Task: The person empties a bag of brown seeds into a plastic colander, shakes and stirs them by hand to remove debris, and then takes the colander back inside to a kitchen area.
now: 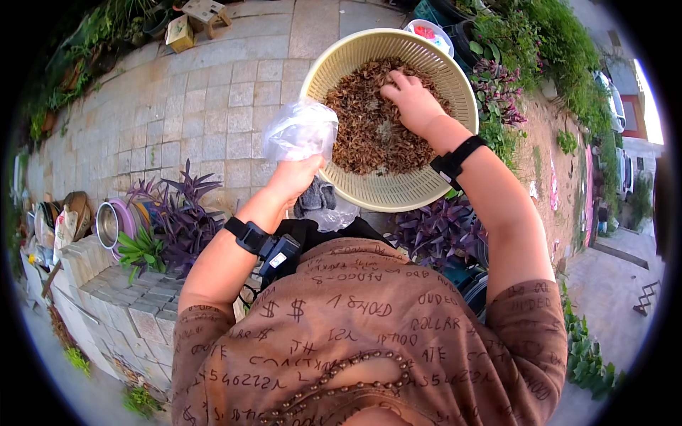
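Observation:
A round cream plastic basket (pixel 367 199) with slotted walls stands before me. Dry brown plant material, like dried petals or leaves (pixel 357 128), covers its bottom. My right hand (pixel 413 98) reaches over the far right rim into the basket, its fingertips down in the dried material; whether they pinch any cannot be made out. At the basket's left rim, my left hand (pixel 298 178) is closed around a clear plastic bag (pixel 301 128), which puffs out above the fist. Under that hand are a dark grey cloth (pixel 315 196) and more clear plastic (pixel 334 214).
Purple-leaved plants (pixel 186 213) grow at the left, with others (pixel 437 231) below the basket. Behind the basket sits a white bucket (pixel 434 34) holding something red. Basins (pixel 109 226) lean on a brick ledge (pixel 133 303). A small stool (pixel 206 13) stands far left on the paving (pixel 213 106).

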The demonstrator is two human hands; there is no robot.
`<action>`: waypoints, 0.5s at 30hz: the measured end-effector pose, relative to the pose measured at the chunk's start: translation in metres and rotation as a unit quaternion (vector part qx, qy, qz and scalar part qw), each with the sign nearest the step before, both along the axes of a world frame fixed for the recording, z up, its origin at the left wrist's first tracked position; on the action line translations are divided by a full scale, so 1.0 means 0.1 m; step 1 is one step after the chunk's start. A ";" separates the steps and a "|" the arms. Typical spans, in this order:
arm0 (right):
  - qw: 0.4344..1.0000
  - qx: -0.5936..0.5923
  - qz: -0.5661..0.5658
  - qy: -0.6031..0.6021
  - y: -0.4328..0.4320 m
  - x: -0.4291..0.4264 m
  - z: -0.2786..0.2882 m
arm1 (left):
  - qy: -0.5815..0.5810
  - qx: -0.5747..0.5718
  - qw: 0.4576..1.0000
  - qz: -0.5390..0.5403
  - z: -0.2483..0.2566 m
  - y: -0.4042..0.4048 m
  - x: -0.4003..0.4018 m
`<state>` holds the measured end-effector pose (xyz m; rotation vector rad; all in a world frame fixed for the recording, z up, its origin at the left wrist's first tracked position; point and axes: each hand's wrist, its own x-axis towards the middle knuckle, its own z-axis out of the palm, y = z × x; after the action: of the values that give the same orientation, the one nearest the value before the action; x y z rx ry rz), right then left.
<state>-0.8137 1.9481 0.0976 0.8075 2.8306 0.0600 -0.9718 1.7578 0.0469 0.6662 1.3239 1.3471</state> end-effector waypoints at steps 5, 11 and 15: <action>0.972 -0.089 -0.058 0.209 0.13 0.11 0.39 | -0.017 -0.078 0.997 0.007 0.05 0.00 -0.01; 0.925 -0.178 -0.121 0.314 0.04 0.10 0.71 | -0.041 -0.139 0.989 0.021 0.01 -0.01 -0.03; 0.905 -0.238 -0.197 0.294 -0.04 0.00 0.57 | -0.064 -0.198 0.978 0.007 -0.03 -0.01 -0.04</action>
<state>-0.8141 1.9442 0.1550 1.4259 2.8878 -1.0534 -0.9760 1.7570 0.0439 0.2940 1.4381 1.0730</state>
